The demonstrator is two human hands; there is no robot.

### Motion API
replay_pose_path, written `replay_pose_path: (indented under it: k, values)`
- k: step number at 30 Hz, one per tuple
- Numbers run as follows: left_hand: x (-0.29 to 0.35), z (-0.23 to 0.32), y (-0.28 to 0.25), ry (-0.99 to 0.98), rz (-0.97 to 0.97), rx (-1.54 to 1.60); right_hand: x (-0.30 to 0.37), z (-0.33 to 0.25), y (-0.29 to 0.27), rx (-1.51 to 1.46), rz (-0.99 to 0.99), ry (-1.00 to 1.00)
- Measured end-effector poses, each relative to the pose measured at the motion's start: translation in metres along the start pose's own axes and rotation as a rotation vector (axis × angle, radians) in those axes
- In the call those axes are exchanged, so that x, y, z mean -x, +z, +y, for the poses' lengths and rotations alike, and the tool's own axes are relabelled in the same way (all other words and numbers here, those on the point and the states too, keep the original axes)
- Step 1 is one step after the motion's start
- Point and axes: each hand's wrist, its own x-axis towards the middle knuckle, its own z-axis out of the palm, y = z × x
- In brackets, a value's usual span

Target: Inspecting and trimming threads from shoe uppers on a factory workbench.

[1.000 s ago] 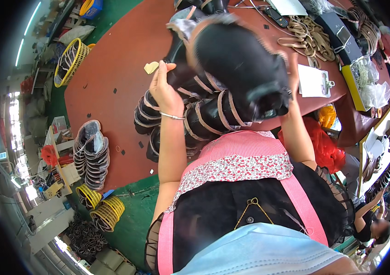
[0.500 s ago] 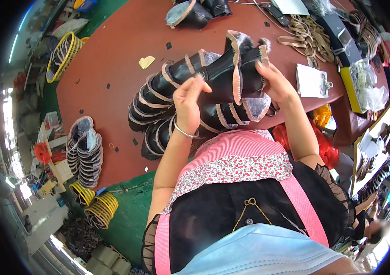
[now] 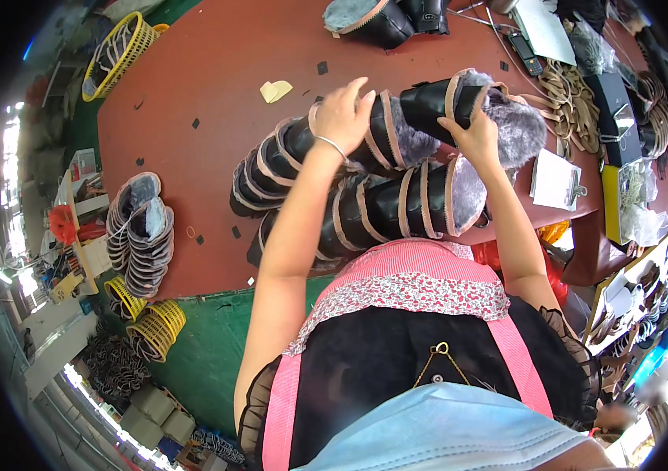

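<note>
Item: upper row of nested black boot uppers [image 3: 365, 137], tan-trimmed and lined with grey fleece, lying across a red-brown surface [image 3: 192, 86] in front of the person. The row runs from lower left to upper right, its fleece-lined open end at the right.

Left hand [image 3: 342, 114]: laid on top of the upper row near its middle, palm down, fingers curled over the far side of the uppers; a thin bracelet at the wrist. The row lies directly under this hand, in contact with it.

Right hand [image 3: 471, 133]: at the right end of the same row, fingers closed on the tan-edged rim of the endmost upper, just beside the grey fleece. The row extends leftward from this hand toward the other.

Second row of boot uppers [image 3: 381, 208]: same kind, lying just below the first and touching it, nearer the person's body, between the forearms; neither hand grips it.

Also on the surface: a third stack of uppers [image 3: 137, 231] at the near left edge, well apart from the hands; a pale yellow scrap [image 3: 275, 90] beyond the left hand; small dark scraps scattered about; a white paper pad with clip [image 3: 554, 180] to the right; a heap of tan straps [image 3: 558, 82] at far right.

Off the surface: yellow wire basket [image 3: 118, 55] at far left.
</note>
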Motion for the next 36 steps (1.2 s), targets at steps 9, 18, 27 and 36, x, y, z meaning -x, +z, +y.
replay_pose_path:
  k: [9, 18, 27, 36]
  values:
    - [0.056, -0.053, -0.016, -0.055, 0.027, -0.364, -0.049, -0.023, 0.083, -0.867, -0.684, 0.381]
    - [0.006, -0.066, 0.015, -0.102, 0.188, -0.027, -0.037, -0.003, 0.153, -0.759, -0.830, 0.323]
    - [-0.220, -0.069, 0.115, -0.194, -0.048, 0.205, -0.022, 0.006, 0.144, -0.615, -0.618, 0.265]
    - [-0.095, 0.034, 0.031, -0.371, -0.188, 1.415, -0.069, 0.007, 0.071, -1.626, -0.271, 0.694]
